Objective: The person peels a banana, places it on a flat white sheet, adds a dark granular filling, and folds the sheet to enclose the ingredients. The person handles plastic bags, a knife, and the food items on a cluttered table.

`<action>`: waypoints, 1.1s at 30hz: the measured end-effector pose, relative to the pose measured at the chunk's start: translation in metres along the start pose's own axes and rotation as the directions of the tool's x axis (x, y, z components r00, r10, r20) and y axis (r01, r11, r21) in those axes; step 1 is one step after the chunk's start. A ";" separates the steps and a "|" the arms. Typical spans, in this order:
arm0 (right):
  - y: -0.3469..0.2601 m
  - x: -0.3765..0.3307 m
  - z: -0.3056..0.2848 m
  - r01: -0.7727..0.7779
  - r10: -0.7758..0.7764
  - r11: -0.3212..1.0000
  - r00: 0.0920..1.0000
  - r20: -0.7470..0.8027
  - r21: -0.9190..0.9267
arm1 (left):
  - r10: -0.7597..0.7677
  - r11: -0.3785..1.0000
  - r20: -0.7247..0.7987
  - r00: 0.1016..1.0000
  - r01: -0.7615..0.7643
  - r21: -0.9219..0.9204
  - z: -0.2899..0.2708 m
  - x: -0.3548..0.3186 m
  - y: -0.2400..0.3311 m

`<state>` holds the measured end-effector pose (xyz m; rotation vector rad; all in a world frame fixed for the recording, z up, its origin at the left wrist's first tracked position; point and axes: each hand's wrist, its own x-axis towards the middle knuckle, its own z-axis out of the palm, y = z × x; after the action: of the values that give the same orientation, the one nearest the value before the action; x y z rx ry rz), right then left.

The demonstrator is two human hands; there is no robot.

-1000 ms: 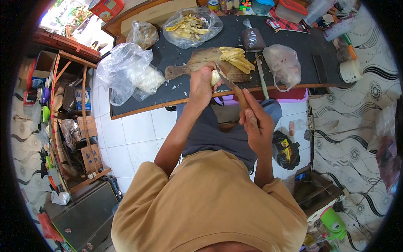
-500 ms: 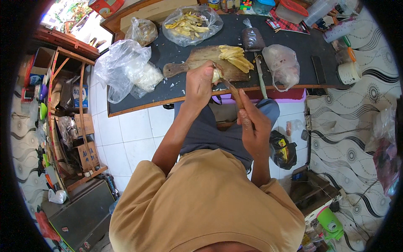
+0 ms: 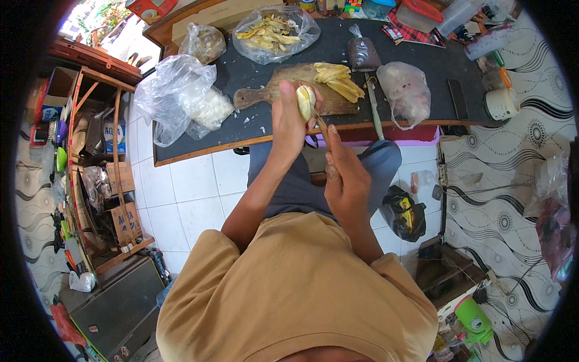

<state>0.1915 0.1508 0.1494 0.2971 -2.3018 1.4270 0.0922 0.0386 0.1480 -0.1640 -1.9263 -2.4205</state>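
Observation:
My left hand [image 3: 291, 117] is closed round a pale peeled banana [image 3: 306, 102] with a dark slit along it, held up over the table's near edge. A knife with a brown wooden handle [image 3: 325, 130] is gripped in my right hand [image 3: 347, 178]. Its blade points up at the banana's lower right side, partly hidden by my left fingers. Behind my hands lies a wooden cutting board [image 3: 253, 98], its handle to the left. Yellow sliced banana pieces [image 3: 339, 81] rest fanned out on its right part.
A second knife [image 3: 375, 111] with a pale green handle overhangs the table edge. Around the board are an open bag of banana peels [image 3: 271, 36], a bag of white stuff [image 3: 208, 111], a dark-filled bag [image 3: 363, 54], a knotted clear bag [image 3: 404, 90] and a phone [image 3: 457, 99].
My left hand has turned, so the banana now shows more of its slit side. My right hand with the knife has moved left and slightly down, its blade lower on the banana.

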 end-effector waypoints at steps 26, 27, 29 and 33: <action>0.002 -0.017 0.020 -0.166 0.167 0.984 0.986 -0.016 0.071 | -0.338 0.904 -0.051 0.940 0.309 -0.296 0.010 0.005 0.000; 0.002 -0.018 0.020 -0.170 0.172 0.983 0.985 -0.017 0.070 | -0.353 0.897 -0.054 0.934 0.321 -0.306 0.010 0.005 0.001; 0.004 -0.020 0.021 -0.172 0.174 0.983 0.984 -0.021 0.066 | -0.367 0.884 -0.050 0.929 0.332 -0.328 0.010 0.005 0.001; 0.004 -0.022 0.021 -0.141 0.143 0.989 0.989 -0.033 0.051 | -0.390 0.860 -0.044 0.920 0.347 -0.375 0.010 0.006 0.000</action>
<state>0.2045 0.1326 0.1281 0.1222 -2.3008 1.5455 0.0866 0.0480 0.1509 0.3707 -1.5605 -2.9347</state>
